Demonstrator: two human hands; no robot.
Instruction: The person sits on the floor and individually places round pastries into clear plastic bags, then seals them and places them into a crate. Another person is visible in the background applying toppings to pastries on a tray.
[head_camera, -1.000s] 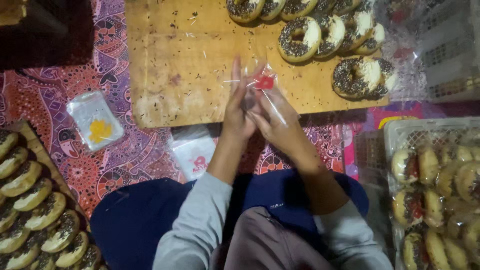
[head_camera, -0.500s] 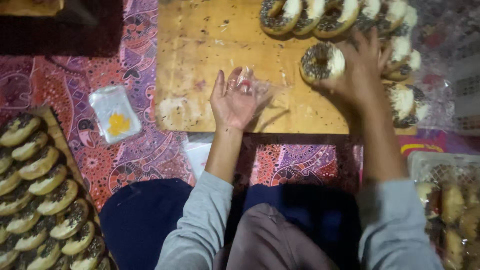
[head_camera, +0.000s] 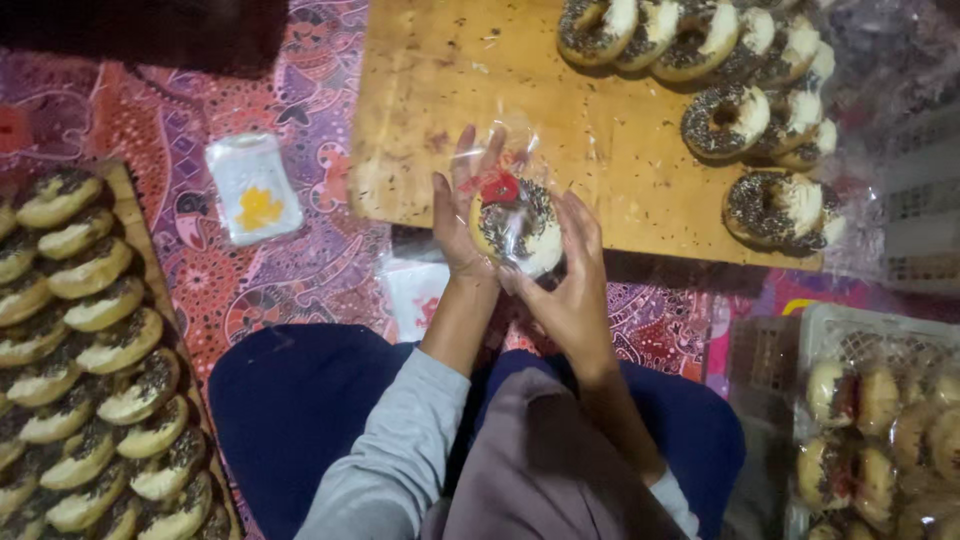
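Glossy clear plastic bag (head_camera: 515, 215), rough matt wooden board (head_camera: 560, 120), patterned cloth (head_camera: 300, 260)

I see one doughnut (head_camera: 517, 226) inside a clear plastic bag (head_camera: 510, 180), held up above the near edge of the wooden board. It is round and pale, topped half with dark chocolate sprinkles and half with white icing, its face tilted toward me. The bag is crinkled, with a small red mark near its top.
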